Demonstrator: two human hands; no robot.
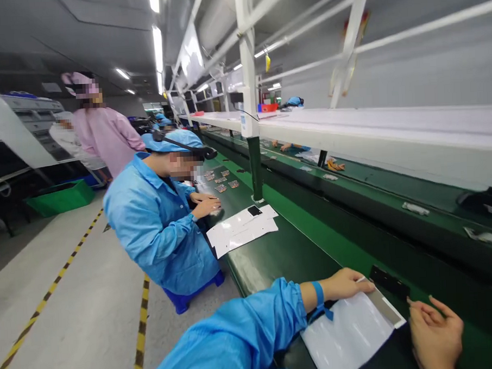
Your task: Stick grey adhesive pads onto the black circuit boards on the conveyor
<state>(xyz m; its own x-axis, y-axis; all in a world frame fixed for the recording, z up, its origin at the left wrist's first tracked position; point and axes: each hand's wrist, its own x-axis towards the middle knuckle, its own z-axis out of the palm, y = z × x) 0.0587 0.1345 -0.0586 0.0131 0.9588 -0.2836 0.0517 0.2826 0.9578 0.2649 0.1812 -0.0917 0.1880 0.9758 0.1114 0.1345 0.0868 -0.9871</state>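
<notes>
My left hand (350, 283) is closed at the far left corner of a flat grey panel with a white edge (388, 307). A thin white strip shows by its fingertips. Below the panel spreads a glossy, whitish plastic sheet (350, 332). To the right, my right hand (435, 328) has its fingers curled, with the tips close to the panel's right corner; whatever they pinch is too small to make out. Beyond both hands lies a dark flat strip (389, 282) on the green bench (290, 258). A blue wristband (318, 295) circles my left wrist.
A co-worker in blue (158, 221) sits to the left, both hands at the bench. White sheets (243, 229) with a black square lie between us. Several small boards (221, 180) rest farther off. A white post (247, 70) and shelf (369, 127) stand behind; a conveyor (373, 200) runs alongside.
</notes>
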